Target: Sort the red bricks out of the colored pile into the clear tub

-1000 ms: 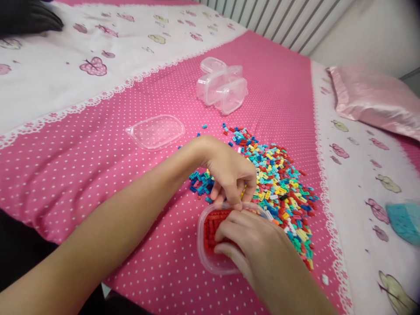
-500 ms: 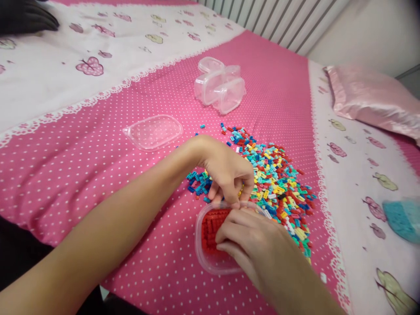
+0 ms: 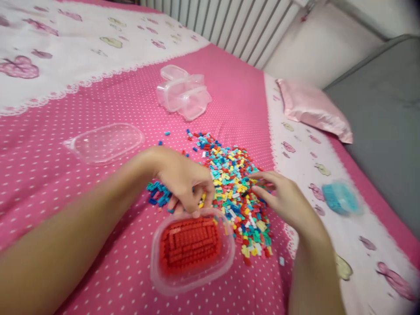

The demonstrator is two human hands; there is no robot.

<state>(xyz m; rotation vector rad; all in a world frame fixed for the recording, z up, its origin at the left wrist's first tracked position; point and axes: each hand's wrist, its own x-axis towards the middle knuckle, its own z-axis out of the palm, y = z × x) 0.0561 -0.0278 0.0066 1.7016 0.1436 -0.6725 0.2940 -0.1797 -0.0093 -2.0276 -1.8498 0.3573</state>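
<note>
On the bed, near the front edge, a clear tub sits packed with red bricks, lid off. Left hand hovers at the tub's far rim, fingers curled narrow, pinching a small piece at the tips; piece too small to tell for sure, some yellow shows. Fingertips just above or touching the rim, can't tell which. Right hand is off the tub, out to its right, lying on the right side of the mixed brick pile, fingers stretched and loosely spread, tips touching bricks, nothing clearly held. Pile is red, yellow, teal, blue, white, directly behind and right of the tub, touching its far corner. Small blue cluster lies left of the left hand.

No writing, labels or brands readable anywhere.

Clear lid lies flat, well left and behind. Stack of empty clear tubs further back, centre. Blurred teal tub at right. Bedcover is pink with white dots, lace trim, white panels with leaf prints. Pink satin pillow far right, white radiator behind, grey surface at right edge.
</note>
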